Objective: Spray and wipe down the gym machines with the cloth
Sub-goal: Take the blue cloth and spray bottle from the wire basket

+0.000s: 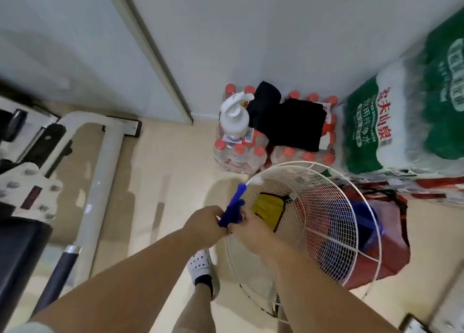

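Note:
A blue cloth [233, 209] is bunched between both hands over the edge of a white wire fan guard [324, 222]. My left hand [206, 226] grips its lower end and my right hand [251, 229] grips it from the right. A strip of the cloth sticks up toward the guard's rim. A white trigger spray bottle [234, 117] stands on a pack of red-capped water bottles [238, 154] by the wall. The white frame of a gym machine [105, 161] lies on the floor at left.
Black cloths [291, 124] lie on the water packs. Green-and-white bottled-water packs [401, 121] are stacked at right, a red bag [381, 237] under the fan guard. A yellow fan hub [267, 210] shows behind the mesh. My white shoe [200, 265] is on the beige floor.

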